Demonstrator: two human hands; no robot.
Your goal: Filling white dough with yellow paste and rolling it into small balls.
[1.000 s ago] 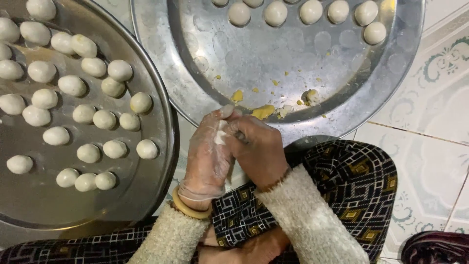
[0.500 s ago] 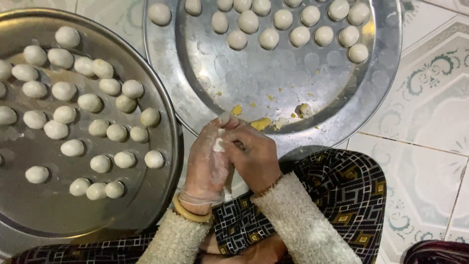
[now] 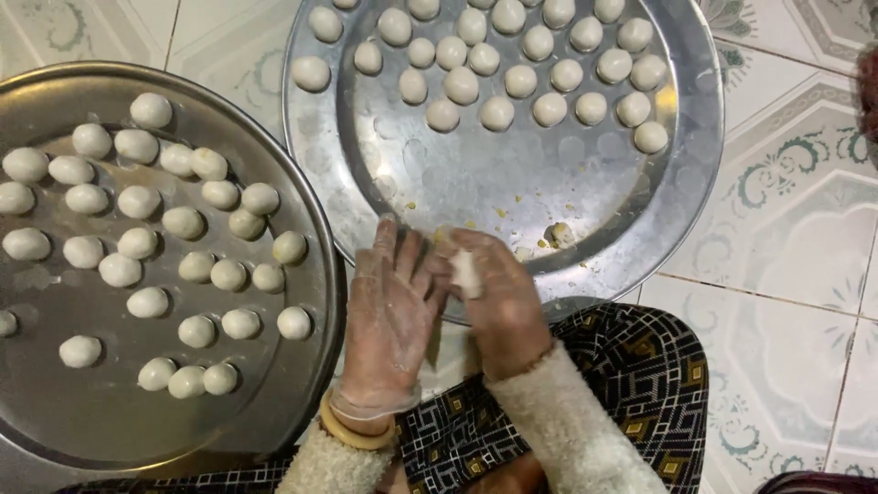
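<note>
My left hand (image 3: 389, 320) wears a thin clear glove and a bangle at the wrist, its fingers spread flat. My right hand (image 3: 498, 306) is pressed against it, with a small white lump of dough (image 3: 466, 272) squeezed between the two palms. Both hands hover over the near rim of a round metal tray (image 3: 567, 206) that carries several white dough balls (image 3: 498, 112) at its far side and yellow crumbs near my fingers. A second metal tray (image 3: 302, 183) at the left holds several more dough balls (image 3: 197, 265).
The trays rest on a pale tiled floor with green ornament (image 3: 796, 210). My knee in dark patterned fabric (image 3: 631, 384) fills the bottom centre. A dark red object (image 3: 819, 482) shows at the bottom right corner.
The view has shifted, so both trays sit lower in the frame and more dough balls show. My left hand's fingers have spread flatter against the right palm around the dough lump.
</note>
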